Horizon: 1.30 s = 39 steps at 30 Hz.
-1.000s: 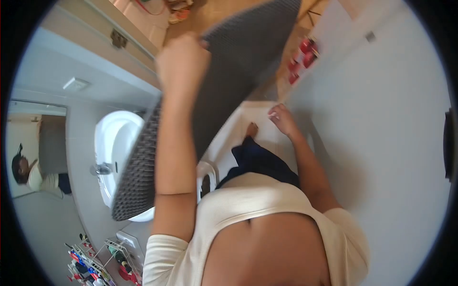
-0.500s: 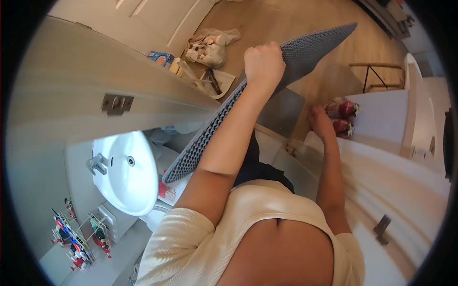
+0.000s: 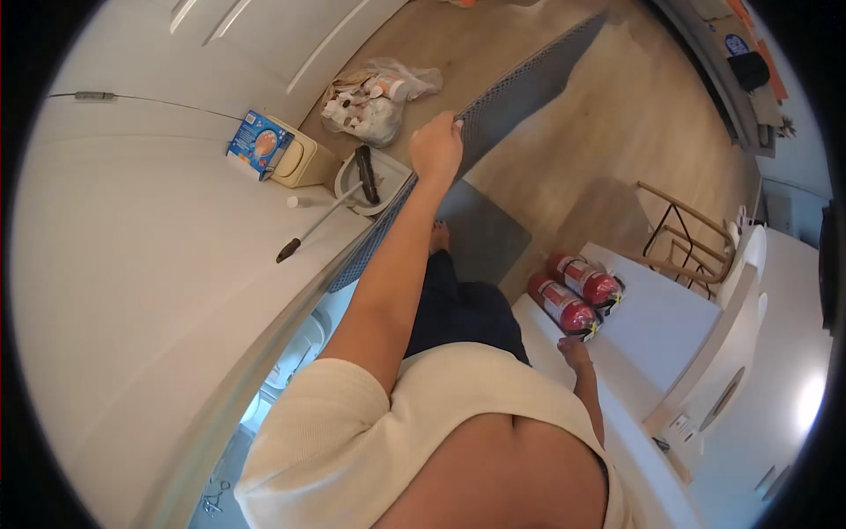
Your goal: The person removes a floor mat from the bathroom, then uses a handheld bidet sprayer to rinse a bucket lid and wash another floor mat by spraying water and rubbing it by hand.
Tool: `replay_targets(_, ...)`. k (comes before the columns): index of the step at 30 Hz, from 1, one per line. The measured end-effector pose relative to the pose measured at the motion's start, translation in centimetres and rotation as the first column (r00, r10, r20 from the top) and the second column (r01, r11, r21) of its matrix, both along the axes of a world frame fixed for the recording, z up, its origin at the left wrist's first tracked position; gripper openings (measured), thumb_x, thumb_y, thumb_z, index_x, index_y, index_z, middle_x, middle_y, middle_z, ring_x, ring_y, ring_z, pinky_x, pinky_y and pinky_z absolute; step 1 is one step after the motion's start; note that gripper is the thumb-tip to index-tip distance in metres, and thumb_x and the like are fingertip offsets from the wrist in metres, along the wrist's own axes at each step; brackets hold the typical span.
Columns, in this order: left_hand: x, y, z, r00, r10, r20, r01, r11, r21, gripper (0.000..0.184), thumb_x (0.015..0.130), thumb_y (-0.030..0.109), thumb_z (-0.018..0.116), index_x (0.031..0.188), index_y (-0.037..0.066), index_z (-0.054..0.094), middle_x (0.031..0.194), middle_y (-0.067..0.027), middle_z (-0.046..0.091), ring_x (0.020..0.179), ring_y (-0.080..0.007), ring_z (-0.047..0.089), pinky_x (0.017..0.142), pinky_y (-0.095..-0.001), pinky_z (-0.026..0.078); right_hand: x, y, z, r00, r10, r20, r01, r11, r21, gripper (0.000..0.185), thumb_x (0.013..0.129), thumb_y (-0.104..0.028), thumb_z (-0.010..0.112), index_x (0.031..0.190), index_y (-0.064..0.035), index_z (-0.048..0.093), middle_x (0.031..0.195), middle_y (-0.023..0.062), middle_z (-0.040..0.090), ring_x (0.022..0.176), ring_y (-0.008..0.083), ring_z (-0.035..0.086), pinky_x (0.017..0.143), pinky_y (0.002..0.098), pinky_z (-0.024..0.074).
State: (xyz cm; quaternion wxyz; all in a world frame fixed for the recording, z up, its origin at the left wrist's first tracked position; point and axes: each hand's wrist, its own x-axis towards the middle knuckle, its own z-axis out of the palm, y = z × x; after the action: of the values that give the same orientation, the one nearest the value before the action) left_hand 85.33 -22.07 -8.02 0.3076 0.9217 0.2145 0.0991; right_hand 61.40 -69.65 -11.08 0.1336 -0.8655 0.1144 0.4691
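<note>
My left hand [image 3: 438, 150] is closed round the upper edge of a long grey textured mat [image 3: 520, 93]. The mat hangs on edge, stretching from beside my left forearm up toward the far floor, and my arm hides part of it. My right hand [image 3: 575, 353] hangs low at my right side, its fingers loosely bent with nothing seen in them. Just ahead of it, two red fire extinguishers [image 3: 564, 304] stand side by side against a white surface. I cannot tell whether my fingers touch the nearer one.
On the left are a white door [image 3: 159, 238], a dustpan [image 3: 392, 176] with a brush [image 3: 367, 176], a cream bin [image 3: 304, 163], a blue box [image 3: 261, 141] and a plastic bag [image 3: 374, 115]. A flat grey mat [image 3: 489, 234] lies on the wood floor. A wood-framed chair [image 3: 683, 234] stands right.
I have moved forward out of the doorway, and the sink has left view. The grey mat stays in my left hand. My right hand has dropped back from beside the extinguishers.
</note>
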Motion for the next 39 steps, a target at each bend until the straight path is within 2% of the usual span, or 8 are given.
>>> replay_targets(4, 2.6, 1.4, -4.1, 0.997, 0.078, 0.029, -0.076, 0.994, -0.080, 0.018, 0.083, 0.021, 0.056, 0.095, 0.009, 0.061, 0.086, -0.0102, 0.064, 0.082, -0.0290, 0.059, 0.073, -0.0404, 0.042, 6.7, 1.2, -0.3, 0.978, 0.185, 0.096, -0.187, 0.982, 0.016, 0.034, 0.079, -0.026, 0.060, 0.103, -0.0021, 0.061, 0.100, 0.0197, 0.062, 0.097, 0.0294, 0.059, 0.086, 0.0351, 0.0436)
replay_targets(9, 5.6, 4.1, -9.7, 0.981, 0.184, 0.052, -0.175, 0.974, -0.145, 0.020, 0.083, 0.021, 0.056, 0.099, 0.010, 0.062, 0.094, -0.0087, 0.063, 0.090, -0.0280, 0.058, 0.076, -0.0406, 0.041, 16.1, 4.3, -0.3, 0.973, -0.196, 0.125, 0.154, 0.946, 0.284, 0.032, 0.083, -0.024, 0.058, 0.109, -0.0044, 0.059, 0.101, 0.0178, 0.061, 0.094, 0.0286, 0.059, 0.085, 0.0353, 0.0442)
replay_targets(13, 7.1, 6.5, -12.8, 0.946, 0.317, 0.067, -0.288, 0.918, -0.273, 0.019, 0.084, 0.020, 0.055, 0.099, 0.009, 0.061, 0.097, -0.0087, 0.062, 0.090, -0.0288, 0.057, 0.080, -0.0393, 0.042, 21.7, 4.1, -2.1, 0.947, 0.255, 0.197, -0.283, 0.950, 0.131, 0.027, 0.082, -0.021, 0.059, 0.106, -0.0106, 0.062, 0.102, 0.0140, 0.061, 0.095, 0.0277, 0.059, 0.084, 0.0349, 0.0450)
replay_targets(17, 8.6, 10.1, -14.1, 0.924, 0.383, -0.007, -0.362, 0.866, -0.344, 0.023, 0.084, 0.021, 0.056, 0.102, 0.007, 0.060, 0.098, -0.0093, 0.061, 0.091, -0.0308, 0.056, 0.081, -0.0377, 0.044, 28.6, 8.2, -1.7, 0.965, 0.260, 0.017, -0.260, 0.957, 0.126, 0.029, 0.085, -0.023, 0.057, 0.107, -0.0042, 0.059, 0.100, 0.0135, 0.062, 0.093, 0.0218, 0.059, 0.083, 0.0321, 0.0448)
replay_targets(22, 10.9, 14.4, -16.2, 0.904, 0.421, 0.077, -0.399, 0.893, -0.207, 0.025, 0.083, 0.022, 0.057, 0.104, 0.009, 0.060, 0.098, -0.0110, 0.062, 0.089, -0.0316, 0.058, 0.077, -0.0404, 0.045, 37.2, 10.1, -4.9, 0.942, 0.335, -0.018, -0.329, 0.932, 0.150, 0.030, 0.085, -0.024, 0.057, 0.107, -0.0039, 0.059, 0.100, 0.0146, 0.062, 0.092, 0.0238, 0.060, 0.083, 0.0328, 0.0455)
replay_targets(24, 11.8, 15.8, -15.8, 0.872, 0.476, -0.111, -0.487, 0.866, -0.115, 0.026, 0.082, 0.022, 0.059, 0.105, 0.010, 0.060, 0.097, -0.0119, 0.062, 0.088, -0.0315, 0.059, 0.077, -0.0406, 0.045, 40.9, 11.6, -5.5, 0.952, 0.305, 0.024, -0.303, 0.931, 0.203, 0.031, 0.085, -0.025, 0.057, 0.106, -0.0034, 0.060, 0.100, 0.0155, 0.062, 0.093, 0.0257, 0.059, 0.084, 0.0334, 0.0453)
replay_targets(30, 14.2, 20.7, -16.9, 0.775, 0.561, -0.290, -0.597, 0.801, -0.045, 0.027, 0.081, 0.022, 0.060, 0.106, 0.011, 0.059, 0.094, -0.0119, 0.063, 0.089, -0.0301, 0.060, 0.076, -0.0397, 0.045, 46.1, 14.8, -9.9, 0.994, 0.084, 0.073, -0.106, 0.912, 0.396, 0.030, 0.085, -0.025, 0.057, 0.106, -0.0035, 0.060, 0.098, 0.0114, 0.062, 0.089, 0.0204, 0.059, 0.081, 0.0310, 0.0454)
replay_targets(39, 14.5, 23.2, -17.5, 0.668, 0.640, -0.380, -0.650, 0.750, 0.122, 0.021, 0.080, 0.021, 0.061, 0.100, 0.014, 0.060, 0.098, -0.0087, 0.064, 0.090, -0.0302, 0.060, 0.077, -0.0405, 0.046, 47.0, 14.6, -13.0, 0.933, 0.359, -0.018, -0.322, 0.858, 0.399, 0.024, 0.086, -0.017, 0.056, 0.104, -0.0021, 0.060, 0.093, 0.0118, 0.062, 0.085, 0.0192, 0.059, 0.080, 0.0298, 0.0452)
